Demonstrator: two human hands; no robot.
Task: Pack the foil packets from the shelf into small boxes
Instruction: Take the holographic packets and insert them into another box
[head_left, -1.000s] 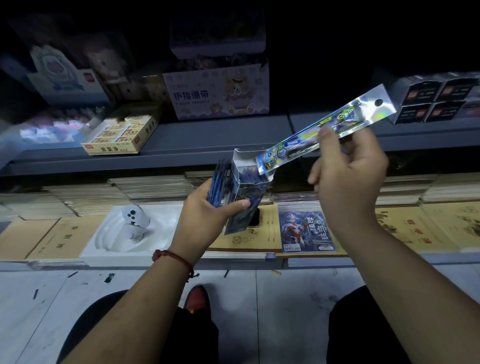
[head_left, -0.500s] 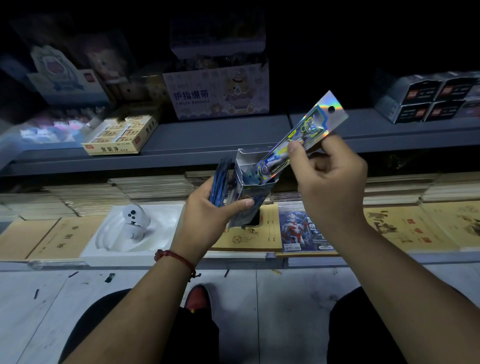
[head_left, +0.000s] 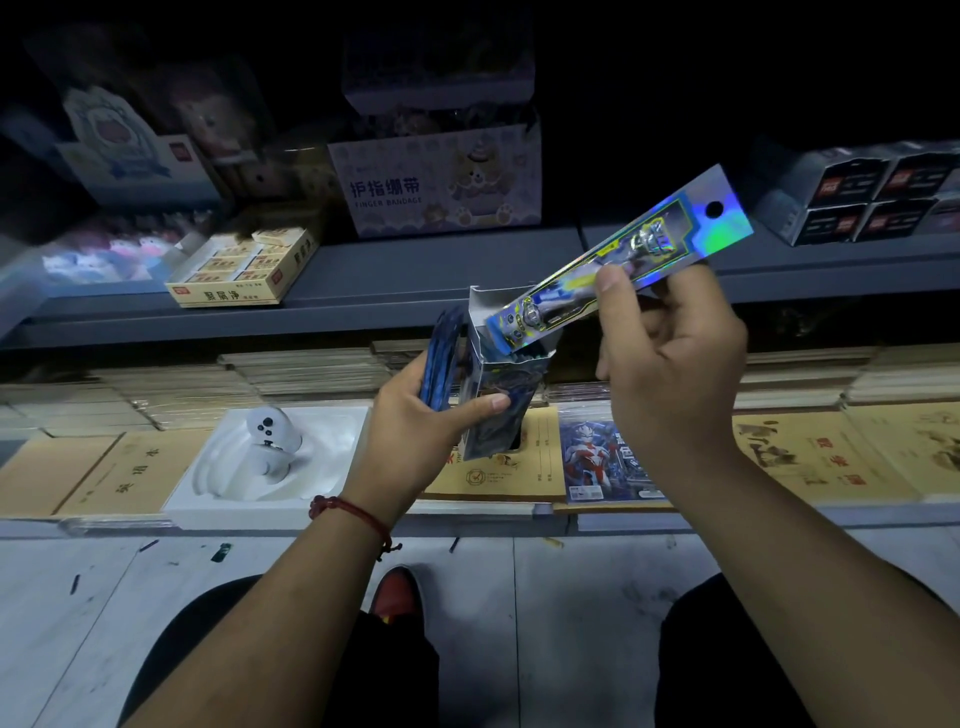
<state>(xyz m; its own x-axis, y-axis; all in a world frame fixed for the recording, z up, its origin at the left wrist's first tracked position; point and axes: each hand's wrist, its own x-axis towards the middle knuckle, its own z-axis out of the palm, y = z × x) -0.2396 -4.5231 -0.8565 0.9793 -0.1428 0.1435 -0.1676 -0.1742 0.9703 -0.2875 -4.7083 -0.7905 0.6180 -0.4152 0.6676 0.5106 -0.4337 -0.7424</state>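
My left hand (head_left: 415, 431) grips a small open-topped box (head_left: 493, 410) upright over the lower shelf. The same hand holds a thin stack of blue foil packets (head_left: 441, 358) pressed against the box's left side. My right hand (head_left: 670, 374) pinches a long holographic foil packet (head_left: 670, 228) between thumb and fingers. This packet slants up to the right, its hang-hole end high. Its lower end sits just inside the box's open mouth.
On the lower shelf lie brown notebooks (head_left: 493, 467), a character notebook (head_left: 597, 457) and a white tray (head_left: 208, 483) holding a white controller (head_left: 270, 431). The upper grey shelf (head_left: 395, 280) carries an eraser carton (head_left: 244, 265), a finger-bandage box (head_left: 441, 182) and dark boxes (head_left: 857, 202).
The foil packet slid deeper into the box half a second ago, and now more of it shows again. My right hand has moved up and to the right. The left hand stayed put.
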